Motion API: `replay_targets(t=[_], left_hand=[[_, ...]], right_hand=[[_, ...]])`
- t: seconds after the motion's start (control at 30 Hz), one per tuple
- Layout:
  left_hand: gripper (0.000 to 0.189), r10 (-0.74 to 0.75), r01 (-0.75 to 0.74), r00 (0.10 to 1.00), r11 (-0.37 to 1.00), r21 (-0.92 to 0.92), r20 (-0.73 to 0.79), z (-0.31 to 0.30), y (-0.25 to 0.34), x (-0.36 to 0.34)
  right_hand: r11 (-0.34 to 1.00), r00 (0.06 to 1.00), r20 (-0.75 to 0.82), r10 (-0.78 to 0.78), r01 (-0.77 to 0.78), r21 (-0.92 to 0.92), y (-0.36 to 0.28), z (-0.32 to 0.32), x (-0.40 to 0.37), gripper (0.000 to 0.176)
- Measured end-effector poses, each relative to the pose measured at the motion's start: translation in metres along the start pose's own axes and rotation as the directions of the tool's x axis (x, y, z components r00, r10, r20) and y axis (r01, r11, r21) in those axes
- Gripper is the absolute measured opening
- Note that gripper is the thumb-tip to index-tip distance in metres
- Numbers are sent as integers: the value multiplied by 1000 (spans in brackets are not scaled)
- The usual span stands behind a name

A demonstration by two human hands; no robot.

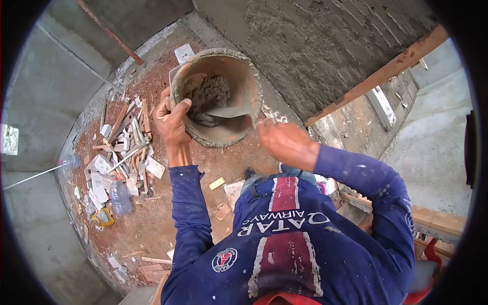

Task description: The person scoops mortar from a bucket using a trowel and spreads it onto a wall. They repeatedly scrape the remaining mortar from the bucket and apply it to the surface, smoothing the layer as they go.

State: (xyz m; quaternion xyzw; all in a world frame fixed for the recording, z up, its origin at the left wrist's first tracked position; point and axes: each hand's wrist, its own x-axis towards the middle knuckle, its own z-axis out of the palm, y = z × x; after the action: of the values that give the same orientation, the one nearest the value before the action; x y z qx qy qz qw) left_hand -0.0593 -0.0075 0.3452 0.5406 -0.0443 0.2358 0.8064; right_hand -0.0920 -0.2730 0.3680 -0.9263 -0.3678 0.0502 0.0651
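Note:
My left hand (174, 122) is closed on the left side of a mortar-caked bucket (245, 79), with the thumb over its rim. The bucket is tipped so that its mouth faces me. Wet grey mortar (212, 92) lies in the bottom of it. A trowel (233, 112) reaches in over the right rim, its blade tip at the mortar. My right hand (285, 142) is wrapped round the trowel's handle, which is mostly hidden by the fingers.
Freshly mortared wall (305, 51) rises at the upper right, with a wooden batten (376, 76) along its edge. Scrap wood and rubble (124, 137) litter the floor at left, near a plastic bottle (120, 197) and a yellow-black object (103, 217). A slanted pole (109, 31) stands upper left.

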Motion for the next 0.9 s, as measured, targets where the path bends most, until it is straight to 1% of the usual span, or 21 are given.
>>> replay_targets(t=[0.07, 0.1, 0.13, 0.2, 0.23, 0.27, 0.33, 0.37, 0.4, 0.47, 0.5, 0.53, 0.57, 0.6, 0.63, 0.67, 0.73, 0.77, 0.83, 0.87, 0.9], left_hand=[[37, -19, 19, 1000, 1000, 7, -16, 6, 4, -2], [37, -42, 42, 999, 999, 14, -25, 8, 4, -8], [37, -55, 55, 998, 998, 10, -17, 9, 1, -8], [34, 8, -8, 1000, 1000, 12, -19, 10, -2, -1], [34, 15, -15, 1000, 1000, 11, -8, 11, -1, 4], [30, 21, -21, 1000, 1000, 4, -12, 11, 0, 5], [21, 32, -32, 999, 999, -15, -43, 8, 0, 4], [21, 46, -46, 999, 996, 72, -3, 12, 8, 3], [21, 30, -29, 1000, 997, 75, -7, 12, 5, -2], [18, 76, -76, 997, 996, 41, 8, 16, 1, 4], [13, 36, -37, 999, 999, -6, -18, 16, -3, 8], [13, 44, -45, 999, 999, -11, -17, 18, -3, 9], [11, 25, -25, 999, 1000, -4, -35, 19, -4, 8], [10, -3, 3, 998, 1000, 7, -57, 17, -6, 5], [7, -3, 5, 1000, 998, 64, -19, 8, -12, 3], [7, -24, 26, 999, 997, 75, -32, 5, -13, -5], [4, 47, -43, 999, 987, 155, -18, 10, -15, -8], [6, 35, -33, 999, 988, 149, -11, 11, -15, -8], [5, 29, -31, 1000, 987, 158, 12, 15, -16, -6], [5, 21, -27, 999, 985, 172, 36, 16, -17, -7], [5, 12, -17, 999, 985, 172, 31, 18, -20, -9]], right_hand=[[969, 951, -197, -239, 220, -114, 12, -27, -5, 20], [976, 937, -282, -206, 178, -125, 16, -19, 13, 25], [979, 941, -278, -192, 164, -120, 6, -7, 20, 25], [907, 955, -257, -145, 25, -420, -10, 13, 33, 24], [902, 906, -340, -253, 94, -420, -17, 23, 21, 25], [902, 904, -346, -250, 88, -422, -15, 6, 16, 25], [910, 971, -121, -206, 145, -388, -11, -29, 5, 26], [947, 981, -156, -114, 60, -316, 0, -30, 15, 33], [950, 984, -144, -108, 60, -305, 4, -20, 18, 33], [921, 915, -361, -177, 25, -389, 18, 14, 29, 35], [905, 951, -232, -204, 93, -416, 8, 30, 17, 35], [901, 950, -234, -208, 92, -424, 3, 25, 9, 35], [971, 985, -125, -122, 92, -222, 0, 12, 3, 34], [998, 998, 11, -58, 58, -6, -2, -1, -1, 32], [959, 996, 78, 31, -52, 277, 0, -19, -1, 30], [954, 995, 98, 26, -54, 294, 11, -22, -3, 30], [986, 997, -74, 2, 10, 166, 39, -30, -1, 31], [985, 998, -63, 5, 6, 175, 35, -25, -3, 31], [983, 981, 72, 179, -181, 32, 28, -15, 2, 32], [983, 980, 79, 180, -183, 31, 19, 1, 2, 32], [992, 991, 57, 124, -126, 27, 7, 25, 1, 33]])
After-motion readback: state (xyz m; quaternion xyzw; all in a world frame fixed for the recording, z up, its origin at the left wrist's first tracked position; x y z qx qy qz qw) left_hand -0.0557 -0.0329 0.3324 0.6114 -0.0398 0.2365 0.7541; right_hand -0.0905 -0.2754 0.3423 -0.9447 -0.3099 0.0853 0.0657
